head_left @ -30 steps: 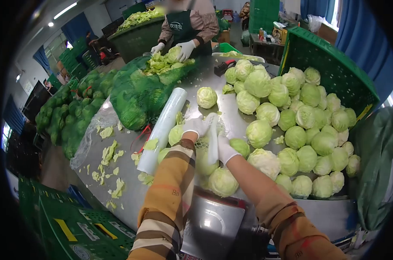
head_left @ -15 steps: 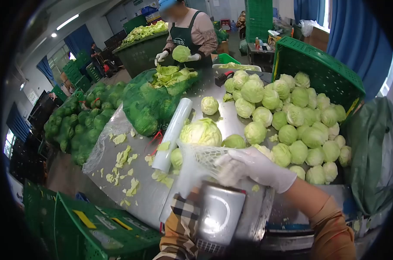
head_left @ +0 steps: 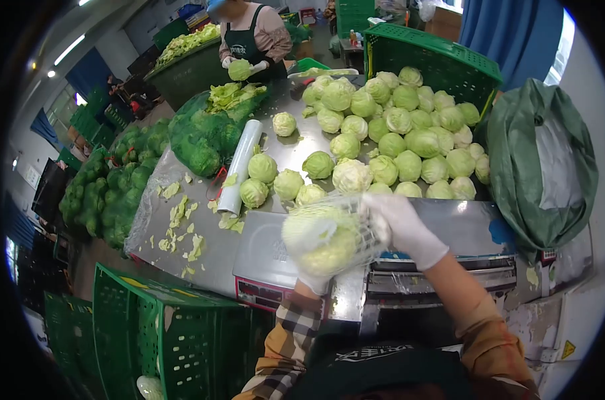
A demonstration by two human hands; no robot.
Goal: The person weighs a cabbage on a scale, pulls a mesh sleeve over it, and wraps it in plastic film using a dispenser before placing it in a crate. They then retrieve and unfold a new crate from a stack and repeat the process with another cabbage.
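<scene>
Nearest the viewer, both gloved hands hold one cabbage (head_left: pixel 321 240) above the scale (head_left: pixel 276 257) at the near edge of the desk (head_left: pixel 296 150). The left hand (head_left: pixel 314 279) cups the cabbage from below; the right hand (head_left: pixel 401 227) grips the white net sleeve (head_left: pixel 356 223) drawn around it. The sleeve appears to cover most of the head, so this cabbage looks close to wrapped, though whether the net is fully closed cannot be told. A green crate (head_left: pixel 162 327) stands below the near left corner. Just beyond the scale, a few bare cabbages (head_left: pixel 276 180) lie beside a roll of film (head_left: pixel 241 167), with loose leaf trimmings (head_left: pixel 182 220) towards the left edge. Further back, a large heap of unwrapped cabbages (head_left: pixel 396 127) fills the right half of the desk, so by appearance most of the wrapping remains. At the far end, another person (head_left: pixel 252 40) in an apron handles a cabbage beside a green mesh sack (head_left: pixel 202 137).
</scene>
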